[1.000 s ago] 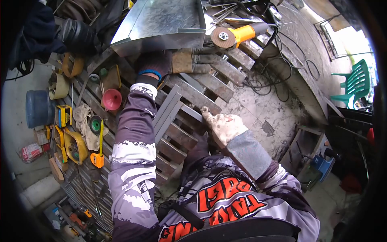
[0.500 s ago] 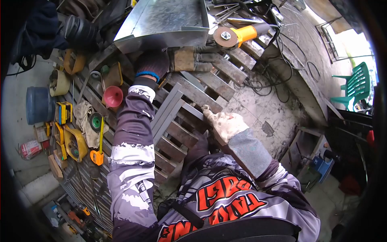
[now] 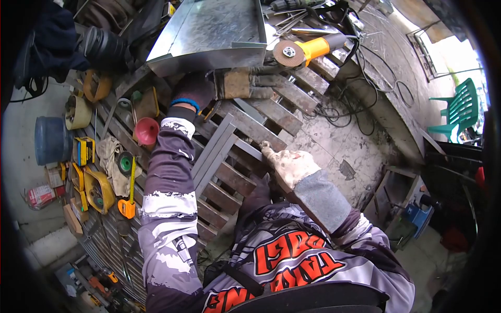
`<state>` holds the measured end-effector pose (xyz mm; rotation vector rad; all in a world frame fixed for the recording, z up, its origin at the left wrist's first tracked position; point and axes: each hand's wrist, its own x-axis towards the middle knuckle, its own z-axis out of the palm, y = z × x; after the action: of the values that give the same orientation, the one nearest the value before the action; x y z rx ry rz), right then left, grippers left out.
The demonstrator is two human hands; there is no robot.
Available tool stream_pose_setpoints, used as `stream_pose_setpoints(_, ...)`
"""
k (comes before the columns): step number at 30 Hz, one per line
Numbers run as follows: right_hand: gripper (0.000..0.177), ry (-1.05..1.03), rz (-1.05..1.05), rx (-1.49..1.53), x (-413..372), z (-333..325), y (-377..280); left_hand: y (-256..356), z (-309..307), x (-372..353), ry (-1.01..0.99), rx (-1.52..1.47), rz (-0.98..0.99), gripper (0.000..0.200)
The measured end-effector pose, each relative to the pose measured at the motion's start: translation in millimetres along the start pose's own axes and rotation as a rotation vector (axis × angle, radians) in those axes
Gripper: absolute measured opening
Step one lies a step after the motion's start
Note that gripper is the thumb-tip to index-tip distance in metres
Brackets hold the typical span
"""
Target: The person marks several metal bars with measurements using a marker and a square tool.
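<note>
My left hand [image 3: 192, 93], in a dark knit glove with a blue hem, reaches beneath the front edge of a sheet-metal tray [image 3: 209, 63]. Its fingers are hidden, right at the cuff of a tan and black work glove [image 3: 234, 85] lying on the slats. My right hand [image 3: 292, 164] wears a pale leather glove with a grey cuff. Its fingers are closed at the end of a short grey metal bar [image 3: 247, 148]. That bar meets two longer parallel grey bars [image 3: 213, 156] at an angle on the slatted bench [image 3: 237, 177].
An orange angle grinder [image 3: 313, 48] lies at the back right, its cable trailing over the side. On the left are a red funnel [image 3: 146, 130], a tape measure [image 3: 126, 208], a yellow bowl-like container [image 3: 99, 190] and a blue tub [image 3: 51, 138]. A green chair [image 3: 462, 110] stands far right.
The whole view has shifted slightly, so the tray, grinder and bars sit a little lower and left. Both hands stay at nearly the same places.
</note>
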<state>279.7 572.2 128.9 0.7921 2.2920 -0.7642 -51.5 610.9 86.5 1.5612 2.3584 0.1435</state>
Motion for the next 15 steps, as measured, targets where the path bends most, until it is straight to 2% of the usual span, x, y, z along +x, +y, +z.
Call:
stream_pose_setpoints(1,0.069,0.002,-0.005,-0.006,0,2,1,5,-7,-3,0.0,0.001,0.001,0.036)
stream_pose_setpoints(3,0.069,0.007,-0.011,-0.012,1,3,1,15,-21,-7,-0.154,0.096,-0.099,0.043)
stream_pose_setpoints(6,0.069,0.024,-0.016,-0.02,1,5,1,20,-35,-6,-0.257,0.116,-0.077,0.048)
stream_pose_setpoints(7,0.069,0.029,-0.02,-0.025,2,6,2,17,-33,-6,-0.257,0.117,-0.077,0.048)
stream_pose_setpoints(9,0.07,0.035,-0.024,-0.029,2,6,2,5,-26,-5,-0.189,0.165,0.09,0.039)
stream_pose_setpoints(13,0.071,0.029,-0.022,-0.03,1,5,2,-11,-21,0,-0.293,0.147,0.114,0.054)
stream_pose_setpoints(15,0.071,0.028,-0.019,-0.042,0,2,1,-14,-21,-1,-0.309,0.145,0.004,0.055)
